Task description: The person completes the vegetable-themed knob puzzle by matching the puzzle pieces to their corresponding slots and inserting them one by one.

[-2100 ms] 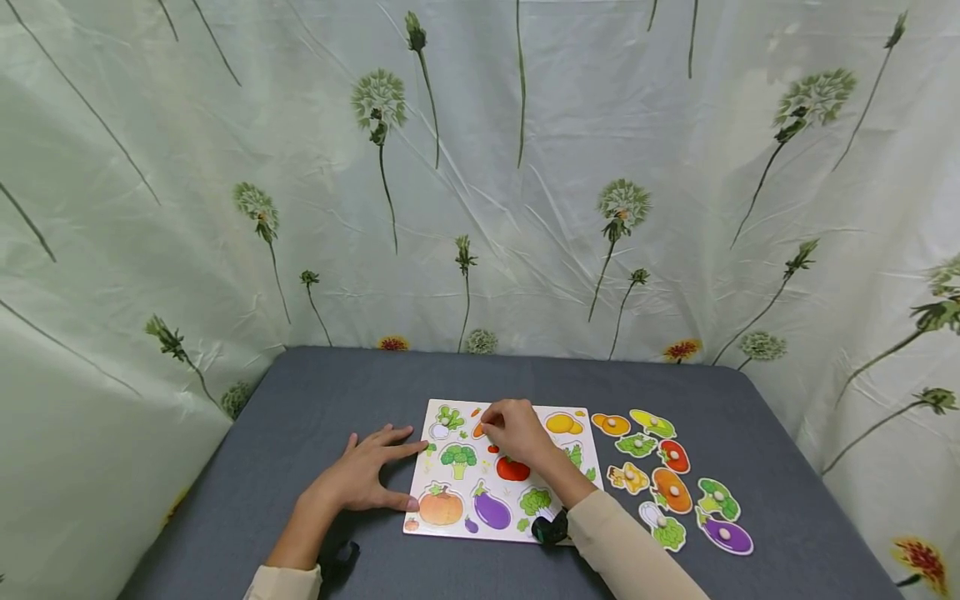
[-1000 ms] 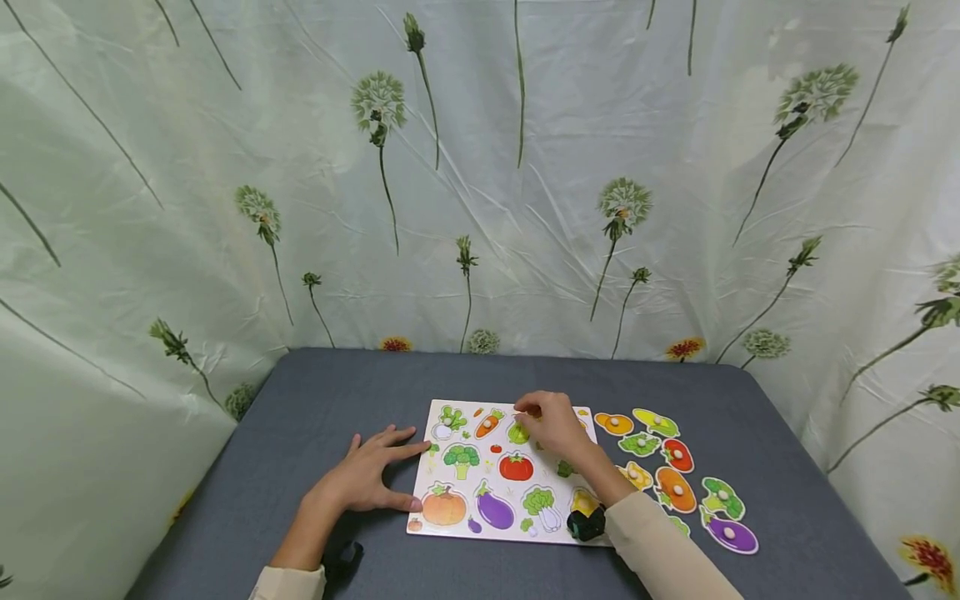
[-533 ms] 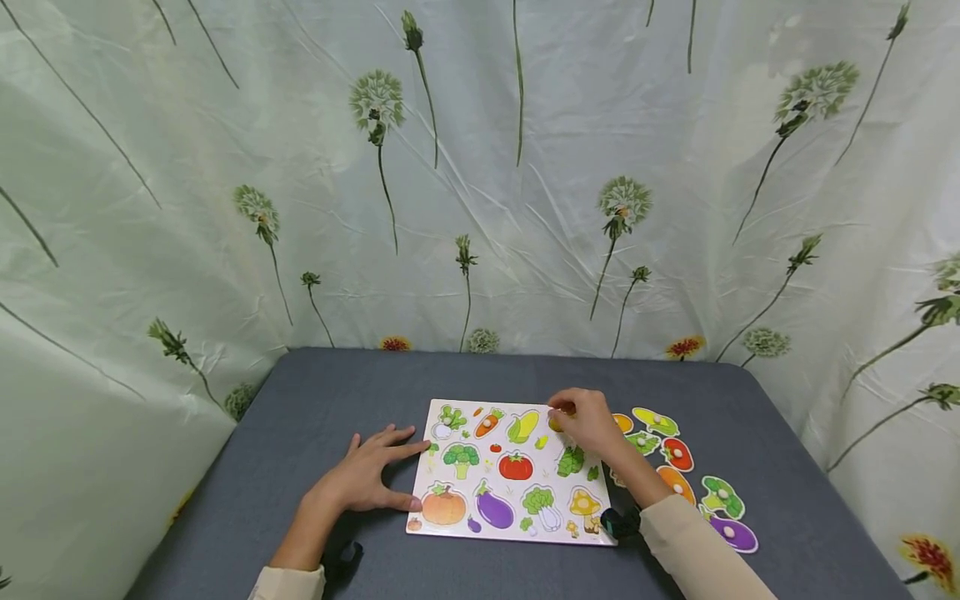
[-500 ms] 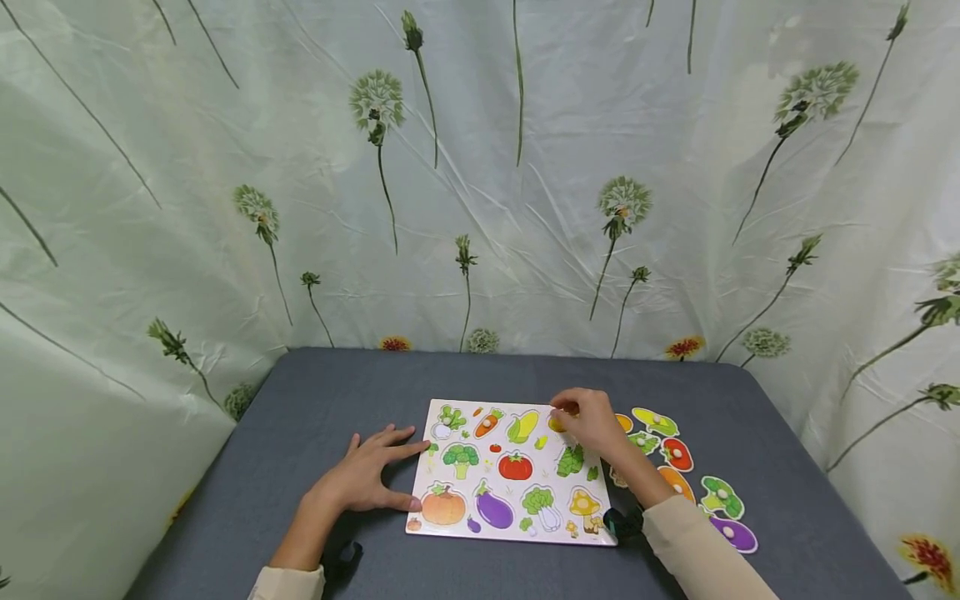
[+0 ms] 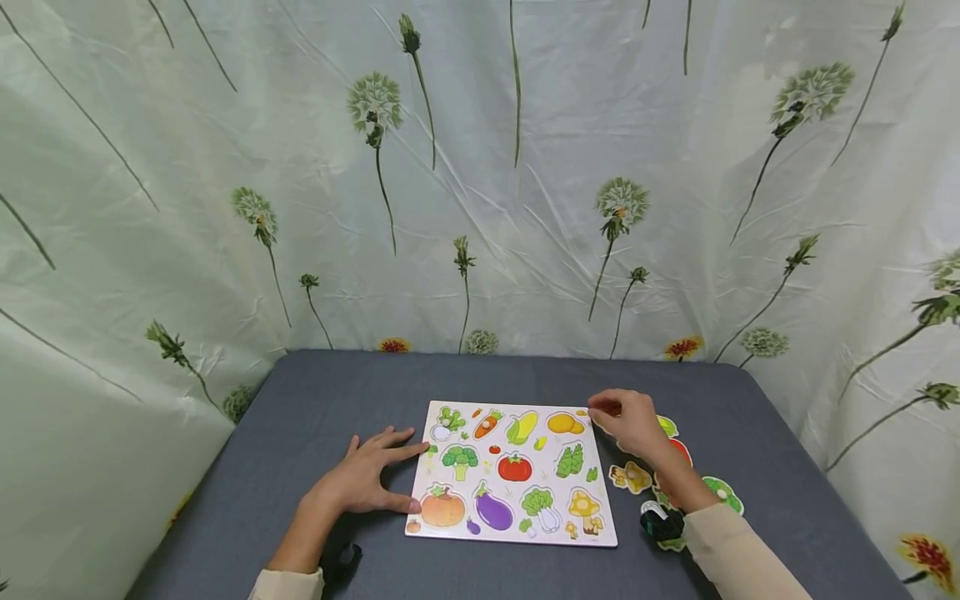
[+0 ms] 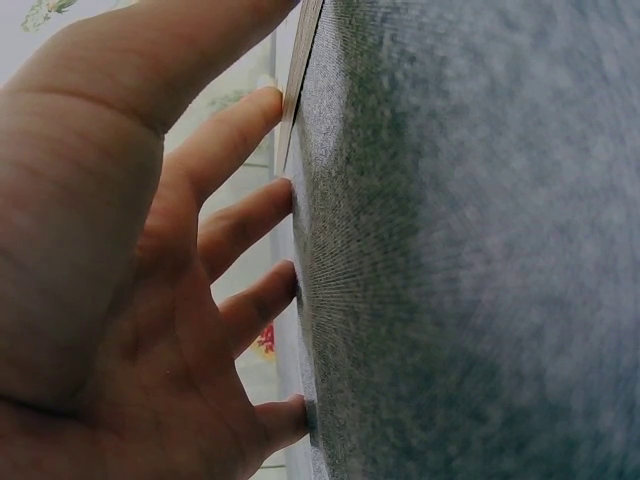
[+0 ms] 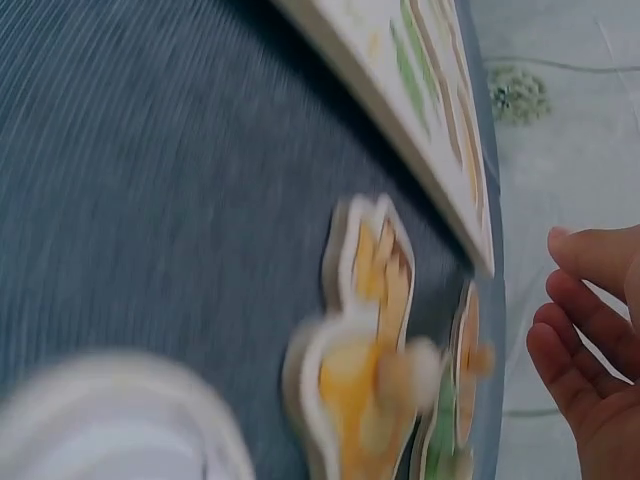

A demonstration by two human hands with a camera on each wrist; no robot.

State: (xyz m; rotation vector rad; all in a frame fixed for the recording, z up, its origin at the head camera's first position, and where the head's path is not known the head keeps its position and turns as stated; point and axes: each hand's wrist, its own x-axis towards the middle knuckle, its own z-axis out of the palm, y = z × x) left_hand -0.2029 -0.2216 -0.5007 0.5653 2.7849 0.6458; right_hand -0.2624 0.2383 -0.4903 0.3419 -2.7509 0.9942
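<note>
A white vegetable puzzle board (image 5: 480, 471) lies on the table, with pictures of a tomato, an eggplant, a pumpkin and others. The carrot piece (image 5: 487, 423) sits in its top row, its round knob showing. My left hand (image 5: 369, 475) is spread at the board's left side, thumb and index finger at the edge; the left wrist view shows its fingertips along the cloth. My right hand (image 5: 628, 423) is above the loose pieces beyond the board's upper right corner. In the right wrist view its fingers (image 7: 575, 355) are loosely bent with nothing between them.
Loose knobbed pieces lie right of the board: a mushroom piece (image 5: 632, 477), a broccoli piece (image 5: 723, 493) and others partly hidden under the right arm. A grey cloth (image 5: 360, 383) covers the table. A flower-print curtain (image 5: 480, 183) hangs behind and at the sides.
The right hand has left the carrot piece and moved right across the board's top row, past its right edge to the loose pieces. The left hand stays put.
</note>
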